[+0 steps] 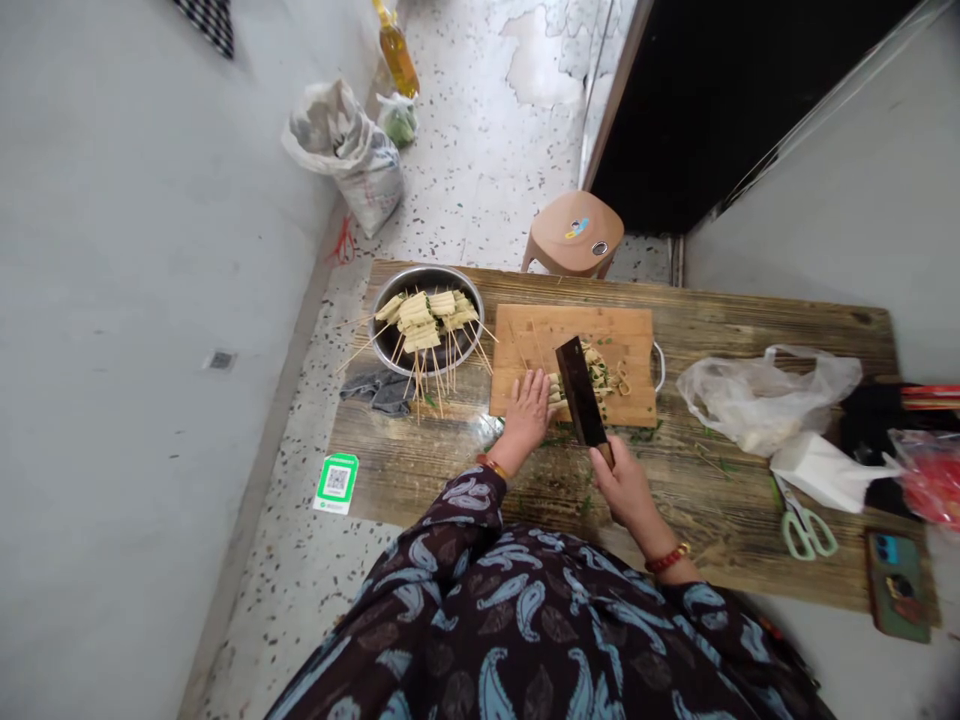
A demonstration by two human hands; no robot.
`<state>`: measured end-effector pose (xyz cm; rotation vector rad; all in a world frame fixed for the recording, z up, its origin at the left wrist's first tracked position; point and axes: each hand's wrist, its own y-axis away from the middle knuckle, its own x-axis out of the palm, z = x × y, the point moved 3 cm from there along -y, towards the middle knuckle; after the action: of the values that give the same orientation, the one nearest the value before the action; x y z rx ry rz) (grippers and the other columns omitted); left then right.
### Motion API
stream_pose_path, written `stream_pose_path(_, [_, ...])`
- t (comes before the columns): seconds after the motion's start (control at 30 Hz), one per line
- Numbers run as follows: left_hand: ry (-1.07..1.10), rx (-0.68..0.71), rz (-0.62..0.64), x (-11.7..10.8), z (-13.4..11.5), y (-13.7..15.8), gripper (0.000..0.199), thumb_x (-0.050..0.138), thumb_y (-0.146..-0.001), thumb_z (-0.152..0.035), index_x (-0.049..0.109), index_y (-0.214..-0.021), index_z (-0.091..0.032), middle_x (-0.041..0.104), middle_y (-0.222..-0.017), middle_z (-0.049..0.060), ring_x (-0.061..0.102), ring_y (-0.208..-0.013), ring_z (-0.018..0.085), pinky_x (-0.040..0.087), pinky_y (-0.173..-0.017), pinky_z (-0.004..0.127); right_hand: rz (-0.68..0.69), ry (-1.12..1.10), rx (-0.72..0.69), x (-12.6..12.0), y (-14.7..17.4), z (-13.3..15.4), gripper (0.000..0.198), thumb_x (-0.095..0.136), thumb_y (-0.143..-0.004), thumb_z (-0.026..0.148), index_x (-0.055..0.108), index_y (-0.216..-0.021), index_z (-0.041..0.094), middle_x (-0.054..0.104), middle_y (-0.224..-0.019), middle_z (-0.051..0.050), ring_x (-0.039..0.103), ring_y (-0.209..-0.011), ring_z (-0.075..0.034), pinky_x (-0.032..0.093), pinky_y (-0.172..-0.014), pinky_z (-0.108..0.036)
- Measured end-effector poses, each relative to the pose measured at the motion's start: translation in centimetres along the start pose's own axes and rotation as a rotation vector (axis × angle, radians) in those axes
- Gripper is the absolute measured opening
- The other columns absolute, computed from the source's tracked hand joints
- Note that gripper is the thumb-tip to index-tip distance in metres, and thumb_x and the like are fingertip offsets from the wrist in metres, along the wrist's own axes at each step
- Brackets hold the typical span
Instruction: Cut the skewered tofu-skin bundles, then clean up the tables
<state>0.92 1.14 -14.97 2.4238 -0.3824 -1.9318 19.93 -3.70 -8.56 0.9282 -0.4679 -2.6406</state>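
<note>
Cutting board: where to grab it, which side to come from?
Probably by the white handle, coming from the person's right: it juts past that end of the cutting board as a loop, clear of the left hand and of the cleaver in the right hand.

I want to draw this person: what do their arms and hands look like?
The dark sleeves have light-blue paisley shapes. The left hand has a thin orange-brown bracelet at its wrist; the right hand has a red bracelet with a gold-coloured bit. Neither wears a glove.

Food roll (556, 391) — partly hidden (by left hand (528, 408) and cleaver (579, 392)).
</note>
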Motion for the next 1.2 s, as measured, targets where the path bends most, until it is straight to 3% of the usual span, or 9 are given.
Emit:
stream_pose_path(0.77, [-0.041,-0.014,0.042,-0.6,-0.2,-0.1,0.062,0.037,-0.094,-0.036,0.024,-0.148,-0.008,0.022,-0.158,0.013,0.013,-0.146,0.029,0.013,-0.117,0.049,0.053,0.086,-0.001,0.7,-0.8,0.1,0.031,0.036,-0.09,0.044,0.05,-0.101,0.019,0.057,-0.065,0.0,0.055,-0.057,-0.018,0.036,-0.056,-0.026])
stream_pose_path(1.2, [-0.044,-0.023,0.093,-1.0,-0.5,-1.0,0.062,0.041,-0.092,-0.033,0.026,-0.147,-0.008,0.026,-0.156,0.015,0.016,-0.145,0.031,0.014,-0.116,0.051,0.134,0.188,-0.025,0.9,-2.1,1.5,0.023,0.033,-0.094,0.034,0.044,-0.104,0.017,0.063,-0.075,-0.007,0.061,-0.069,-0.021,0.035,-0.059,-0.026])
